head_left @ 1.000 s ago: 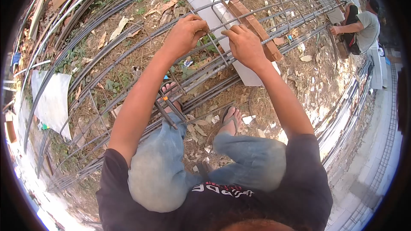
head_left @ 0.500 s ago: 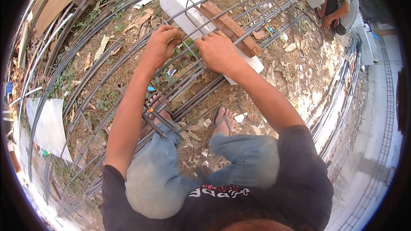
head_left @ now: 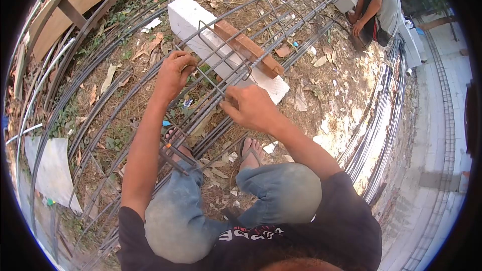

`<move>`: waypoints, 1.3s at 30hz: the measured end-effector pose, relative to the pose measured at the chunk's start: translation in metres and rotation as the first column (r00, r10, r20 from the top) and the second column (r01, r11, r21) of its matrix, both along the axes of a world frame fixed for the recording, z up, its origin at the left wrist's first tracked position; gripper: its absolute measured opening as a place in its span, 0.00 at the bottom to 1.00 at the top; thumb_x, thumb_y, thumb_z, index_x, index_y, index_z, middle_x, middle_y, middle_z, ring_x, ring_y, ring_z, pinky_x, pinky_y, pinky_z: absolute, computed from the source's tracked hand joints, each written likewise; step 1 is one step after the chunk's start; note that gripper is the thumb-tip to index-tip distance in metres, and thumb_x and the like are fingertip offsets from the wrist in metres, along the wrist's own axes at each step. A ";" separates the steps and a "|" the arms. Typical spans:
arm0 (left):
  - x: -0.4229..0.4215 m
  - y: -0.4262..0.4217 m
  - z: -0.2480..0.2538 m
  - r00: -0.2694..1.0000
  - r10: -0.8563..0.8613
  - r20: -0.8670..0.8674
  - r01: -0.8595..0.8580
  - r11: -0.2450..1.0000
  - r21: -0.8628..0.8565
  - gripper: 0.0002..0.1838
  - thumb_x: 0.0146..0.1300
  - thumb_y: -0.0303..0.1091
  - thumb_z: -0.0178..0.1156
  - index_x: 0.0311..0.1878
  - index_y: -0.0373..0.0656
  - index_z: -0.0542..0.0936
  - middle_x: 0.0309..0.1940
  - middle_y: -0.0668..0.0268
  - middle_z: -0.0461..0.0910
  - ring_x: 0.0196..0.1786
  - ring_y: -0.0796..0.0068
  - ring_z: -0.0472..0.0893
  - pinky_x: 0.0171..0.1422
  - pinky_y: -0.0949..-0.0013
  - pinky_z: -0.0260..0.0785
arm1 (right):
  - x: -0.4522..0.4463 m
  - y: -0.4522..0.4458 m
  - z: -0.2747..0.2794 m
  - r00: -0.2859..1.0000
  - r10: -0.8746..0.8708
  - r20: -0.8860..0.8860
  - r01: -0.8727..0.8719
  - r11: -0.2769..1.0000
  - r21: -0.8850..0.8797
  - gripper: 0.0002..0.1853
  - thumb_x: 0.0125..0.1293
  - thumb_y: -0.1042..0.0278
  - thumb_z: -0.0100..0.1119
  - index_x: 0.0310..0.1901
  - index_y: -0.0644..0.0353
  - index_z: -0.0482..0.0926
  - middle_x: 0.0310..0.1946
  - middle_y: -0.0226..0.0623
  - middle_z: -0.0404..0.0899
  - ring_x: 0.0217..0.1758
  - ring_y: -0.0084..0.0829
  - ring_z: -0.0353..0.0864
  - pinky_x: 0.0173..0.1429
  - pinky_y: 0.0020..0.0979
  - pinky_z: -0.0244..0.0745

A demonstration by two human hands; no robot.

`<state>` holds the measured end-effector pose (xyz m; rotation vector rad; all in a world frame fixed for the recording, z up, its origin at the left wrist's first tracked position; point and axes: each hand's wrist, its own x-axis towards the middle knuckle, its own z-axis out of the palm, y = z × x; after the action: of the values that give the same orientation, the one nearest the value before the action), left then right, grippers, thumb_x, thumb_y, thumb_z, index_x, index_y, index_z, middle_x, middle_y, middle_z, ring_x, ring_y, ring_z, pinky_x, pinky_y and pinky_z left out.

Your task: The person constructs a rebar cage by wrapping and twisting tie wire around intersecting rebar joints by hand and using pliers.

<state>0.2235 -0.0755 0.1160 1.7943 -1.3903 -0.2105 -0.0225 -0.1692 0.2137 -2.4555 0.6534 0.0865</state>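
A cage of long steel rebars (head_left: 240,75) runs away from me, with bent stirrups around the bars. My left hand (head_left: 173,73) is at the cage's left side, fingers curled round a corner of a square rebar stirrup (head_left: 210,80). At the other end of that stirrup's near side is my right hand (head_left: 250,106), its thumb and fingers closed on the rod; the fingertips are partly hidden. Just beyond my hands, a white block (head_left: 188,17) lies beneath the bars. On it rests a reddish-brown wooden piece (head_left: 251,52), also under the cage.
At the upper right another person (head_left: 384,7) squats by the cage's far part. Bundles of rods (head_left: 379,125) lie to the right, and more curve past on the left. My sandaled feet (head_left: 249,153) are near the bars. A pale sheet (head_left: 52,170) lies at left.
My right hand has come back toward me along the cage, away from the wooden piece. My left hand has shifted slightly nearer to me. The view has tilted a little.
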 end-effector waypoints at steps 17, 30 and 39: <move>0.003 0.001 -0.009 1.000 0.021 0.005 -0.021 1.000 0.018 0.10 0.64 0.24 0.70 0.48 0.43 0.88 0.52 0.61 0.84 0.58 0.57 0.83 0.63 0.56 0.75 | -0.114 0.005 0.008 0.996 0.066 -0.063 -0.062 0.996 0.057 0.12 0.66 0.63 0.69 0.40 0.64 0.82 0.31 0.43 0.85 0.34 0.43 0.86 0.41 0.40 0.77; -0.002 0.002 0.003 0.999 0.016 -0.043 -0.016 1.000 0.019 0.11 0.62 0.21 0.69 0.48 0.42 0.88 0.53 0.59 0.83 0.58 0.55 0.83 0.63 0.55 0.76 | -0.200 0.032 -0.002 0.911 -0.366 -0.191 0.393 0.911 0.126 0.13 0.72 0.60 0.64 0.44 0.64 0.84 0.32 0.44 0.87 0.36 0.42 0.88 0.43 0.43 0.79; -0.006 -0.001 0.003 0.994 0.099 0.045 -0.094 0.990 -0.102 0.07 0.59 0.23 0.72 0.40 0.43 0.91 0.51 0.62 0.86 0.58 0.58 0.82 0.63 0.56 0.75 | -0.324 0.015 -0.007 0.753 -0.230 -0.617 0.590 0.652 0.477 0.32 0.70 0.51 0.69 0.70 0.59 0.78 0.61 0.44 0.84 0.64 0.39 0.84 0.69 0.42 0.78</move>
<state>0.2178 -0.0765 0.1187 1.7894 -1.3214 -0.0447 -0.3465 -0.1547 0.2068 -1.5238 1.1917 0.6825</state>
